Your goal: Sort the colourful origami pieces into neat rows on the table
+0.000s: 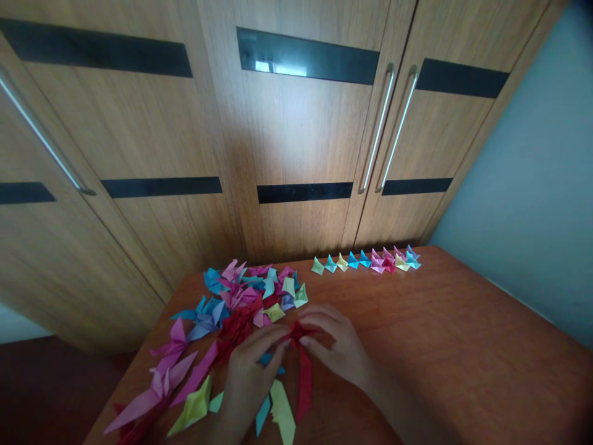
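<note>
A red folded paper piece (296, 334) is held between both hands above the table, and a red paper strip (304, 383) hangs or lies just below it. My left hand (257, 364) pinches its left side between thumb and fingers. From the right, my right hand (336, 343) grips the other side with thumb and fingertips. Close to the left hand are blue paper pieces, partly hidden by it, and a pale yellow strip (282, 411).
Many folded papers, pink (238, 296), blue (213, 281), red (236, 330) and yellow-green (197, 405), cover the left of the brown table (440, 346). Small folded pieces (377, 262) line its back edge. Wooden cabinet doors (306, 136) stand behind; a wall (523, 204) is at right.
</note>
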Action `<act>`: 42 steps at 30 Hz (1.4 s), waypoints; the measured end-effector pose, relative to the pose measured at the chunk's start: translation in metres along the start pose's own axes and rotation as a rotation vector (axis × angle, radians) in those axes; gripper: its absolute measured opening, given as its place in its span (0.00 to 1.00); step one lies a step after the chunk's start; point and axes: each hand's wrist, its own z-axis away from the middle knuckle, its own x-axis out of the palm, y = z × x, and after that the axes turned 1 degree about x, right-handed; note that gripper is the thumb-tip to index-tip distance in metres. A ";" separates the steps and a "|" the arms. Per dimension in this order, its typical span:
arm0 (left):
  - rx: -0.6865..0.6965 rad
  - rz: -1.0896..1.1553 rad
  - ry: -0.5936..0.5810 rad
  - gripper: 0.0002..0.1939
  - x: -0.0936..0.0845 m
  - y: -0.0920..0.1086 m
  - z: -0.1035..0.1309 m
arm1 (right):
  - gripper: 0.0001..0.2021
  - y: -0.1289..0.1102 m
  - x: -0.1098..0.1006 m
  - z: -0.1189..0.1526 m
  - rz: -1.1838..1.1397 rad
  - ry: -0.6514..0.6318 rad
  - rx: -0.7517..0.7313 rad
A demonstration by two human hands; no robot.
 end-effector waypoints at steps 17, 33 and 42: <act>-0.305 0.138 -0.016 0.12 -0.001 -0.002 -0.002 | 0.12 0.055 -0.030 0.005 0.187 0.108 0.270; -0.252 0.143 -0.101 0.11 0.005 0.011 0.003 | 0.18 0.134 -0.090 0.003 0.974 0.047 1.032; -0.229 0.155 -0.054 0.12 0.005 0.009 0.004 | 0.18 0.143 -0.091 -0.009 0.980 0.037 1.013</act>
